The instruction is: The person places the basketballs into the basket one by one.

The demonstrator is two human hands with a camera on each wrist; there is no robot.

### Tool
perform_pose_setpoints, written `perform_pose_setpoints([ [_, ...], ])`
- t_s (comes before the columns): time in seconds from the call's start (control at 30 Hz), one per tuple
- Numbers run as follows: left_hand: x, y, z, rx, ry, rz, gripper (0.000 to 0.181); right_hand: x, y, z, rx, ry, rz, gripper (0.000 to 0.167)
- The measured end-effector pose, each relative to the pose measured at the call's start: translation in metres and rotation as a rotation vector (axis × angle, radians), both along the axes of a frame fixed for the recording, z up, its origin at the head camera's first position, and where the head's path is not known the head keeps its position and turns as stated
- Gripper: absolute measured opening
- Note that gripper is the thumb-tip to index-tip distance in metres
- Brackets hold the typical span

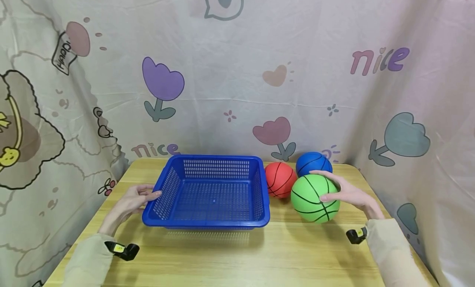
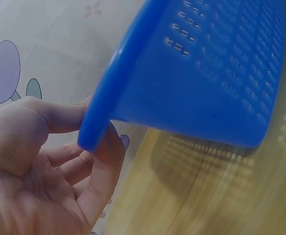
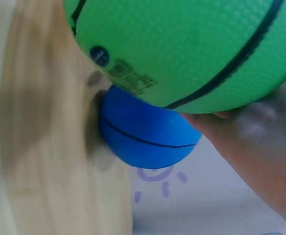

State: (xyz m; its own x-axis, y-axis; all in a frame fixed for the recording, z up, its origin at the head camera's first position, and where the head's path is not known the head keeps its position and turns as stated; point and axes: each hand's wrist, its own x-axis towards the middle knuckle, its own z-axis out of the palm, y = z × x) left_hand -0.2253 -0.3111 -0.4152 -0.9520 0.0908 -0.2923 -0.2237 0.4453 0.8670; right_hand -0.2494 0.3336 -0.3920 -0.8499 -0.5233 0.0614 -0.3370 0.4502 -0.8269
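Perforated blue basket: rim pinched by left hand, presumably steadying it. Right of basket: red basketball; blue basketball; green basketball, gripped wide by right hand.

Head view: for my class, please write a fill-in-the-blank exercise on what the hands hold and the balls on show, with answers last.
The left hand holds a rectangular ____ plastic basket.
The right hand grips a round, ____, black-lined ball.
The round ball nearest the basket is ____.
Altogether, the head view shows ____ balls.

Missing words: blue; green; red; three.
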Motion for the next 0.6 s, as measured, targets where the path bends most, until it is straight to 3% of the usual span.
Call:
perform_pose_setpoints([
  [0.27, 0.000, 0.002, 0.001, 0.011, 0.009, 0.003, 0.078, -0.005, -0.004, 0.024, 0.010, 0.049, -0.002, 0.073],
  [0.6, 0.000, 0.001, -0.001, 0.016, 0.011, -0.002, 0.077, -0.018, -0.017, 0.045, 0.004, 0.043, 0.016, 0.074],
])
